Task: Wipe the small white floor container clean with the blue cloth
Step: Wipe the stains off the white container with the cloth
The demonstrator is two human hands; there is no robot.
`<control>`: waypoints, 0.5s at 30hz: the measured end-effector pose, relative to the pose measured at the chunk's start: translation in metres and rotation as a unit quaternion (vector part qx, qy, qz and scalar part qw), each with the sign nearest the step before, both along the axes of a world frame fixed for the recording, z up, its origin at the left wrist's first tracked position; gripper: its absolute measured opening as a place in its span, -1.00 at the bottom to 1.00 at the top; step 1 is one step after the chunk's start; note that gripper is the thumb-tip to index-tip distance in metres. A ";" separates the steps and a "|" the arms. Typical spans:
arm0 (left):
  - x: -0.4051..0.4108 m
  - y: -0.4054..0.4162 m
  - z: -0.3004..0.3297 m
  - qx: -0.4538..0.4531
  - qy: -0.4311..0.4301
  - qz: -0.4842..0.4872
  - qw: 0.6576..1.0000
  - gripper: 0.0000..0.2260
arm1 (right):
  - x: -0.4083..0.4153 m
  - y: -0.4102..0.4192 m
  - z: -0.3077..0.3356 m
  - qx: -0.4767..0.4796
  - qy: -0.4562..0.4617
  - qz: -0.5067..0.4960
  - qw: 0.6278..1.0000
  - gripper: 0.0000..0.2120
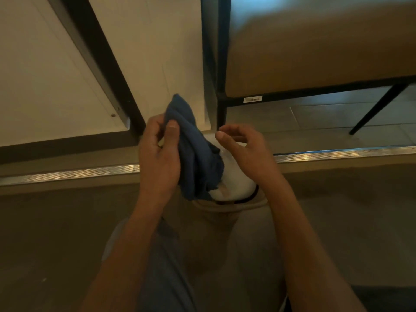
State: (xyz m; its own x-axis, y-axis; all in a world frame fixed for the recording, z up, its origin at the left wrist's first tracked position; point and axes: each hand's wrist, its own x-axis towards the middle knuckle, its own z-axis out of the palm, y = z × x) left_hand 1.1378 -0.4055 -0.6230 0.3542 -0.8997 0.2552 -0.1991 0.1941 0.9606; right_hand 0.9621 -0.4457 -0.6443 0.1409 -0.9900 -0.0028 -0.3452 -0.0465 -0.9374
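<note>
My left hand grips a bunched blue cloth, thumb pressed on its upper fold; the cloth hangs down over the left side of the small white floor container. The container is rounded and white, sitting low on the floor in front of my knee, mostly hidden by the cloth and my right hand. That hand hovers just above the container's right side with fingers curled and apart, holding nothing.
A metal floor threshold strip runs across behind the container. A black-framed white panel stands at the left, and a tan cushioned seat on black legs at the right. My knee is directly below.
</note>
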 end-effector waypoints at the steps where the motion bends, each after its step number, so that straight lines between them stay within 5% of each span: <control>1: 0.007 0.000 0.002 -0.004 0.002 0.029 1.000 -0.88 | 0.003 -0.007 -0.006 -0.009 0.048 0.007 0.999 -0.72; 7: 0.030 -0.001 0.003 -0.026 -0.037 0.093 0.995 -0.87 | 0.011 -0.028 -0.038 -0.097 0.273 0.010 0.957 -0.68; 15: -0.018 0.012 -0.076 0.106 -0.110 0.012 0.988 -0.80 | 0.012 -0.036 -0.057 -0.155 0.343 -0.005 0.927 -0.70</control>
State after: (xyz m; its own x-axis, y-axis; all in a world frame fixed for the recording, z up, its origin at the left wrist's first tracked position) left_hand 1.1196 -0.3933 -0.6986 0.3327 -0.9334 0.1343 -0.4099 -0.0149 0.9120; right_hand 0.9744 -0.4814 -0.7017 0.2023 -0.9594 0.1966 -0.8563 -0.2707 -0.4398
